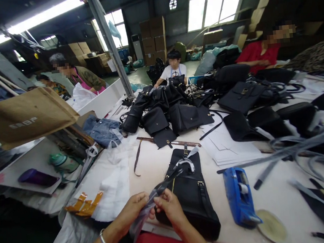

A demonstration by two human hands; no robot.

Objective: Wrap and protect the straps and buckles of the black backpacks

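My left hand (137,205) is closed on a dark strap in a clear plastic sleeve (160,187). Close beside it, my right hand (168,206) pinches the same strap, which runs up toward the backpack and hangs down toward my lap. Under and beyond my right hand lies a black backpack (190,191) with gold buckles and a yellowish zip. A white-wrapped handle (188,164) curves at its top. Right of the backpack stands a blue tape dispenser (239,198), touching a pale round disc (272,226).
Black bags (160,98) are heaped across the table's far side. White paper sheets (227,149) and plastic-wrapped straps (320,156) lie to the right. Orange tape strips (85,203), a denim garment (101,130) and a metal post (110,42) are leftward. Several people sit around.
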